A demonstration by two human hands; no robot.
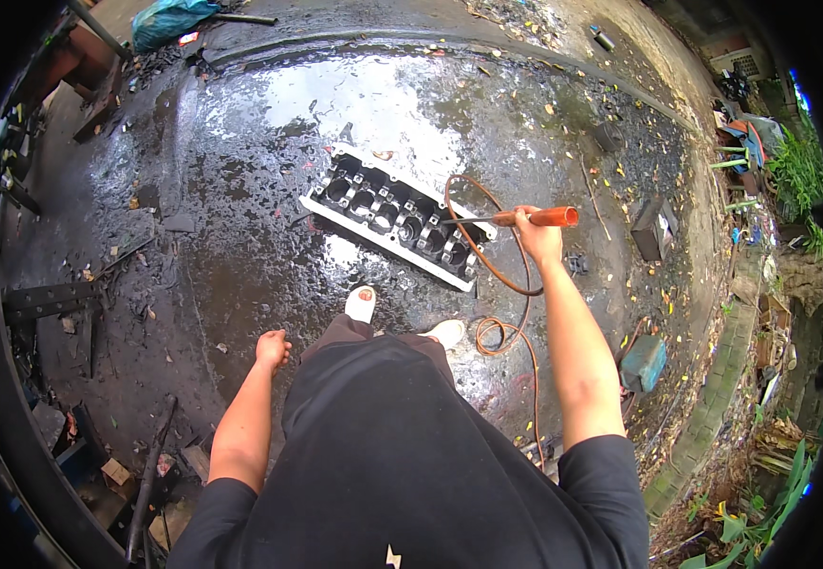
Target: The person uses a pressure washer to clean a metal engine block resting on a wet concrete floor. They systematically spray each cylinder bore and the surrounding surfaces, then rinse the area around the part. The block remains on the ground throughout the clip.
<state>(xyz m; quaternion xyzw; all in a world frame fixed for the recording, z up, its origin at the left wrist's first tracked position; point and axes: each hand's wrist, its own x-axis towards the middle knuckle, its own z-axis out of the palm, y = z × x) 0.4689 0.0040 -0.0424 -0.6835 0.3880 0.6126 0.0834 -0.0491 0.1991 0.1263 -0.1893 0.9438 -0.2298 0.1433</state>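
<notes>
My right hand [538,237] is wrapped round a spray gun [555,217] with an orange body. Its thin dark nozzle points left, over the right end of an engine block [397,220]. A reddish-brown hose [500,275] loops beneath the gun and trails along the ground past my right forearm. The metal block lies slantwise on the wet ground in front of my feet, its row of round bores facing up. Low at my left side hangs my left hand [273,349], fingers curled in and nothing seen in them, apart from the block.
Dark, oily wet concrete [240,284] surrounds the block. To the right stand a dark metal box [653,229] and a teal container [643,363]. Steel beams and scrap [146,474] lie at the lower left. A blue plastic bag [169,23] is at the far left.
</notes>
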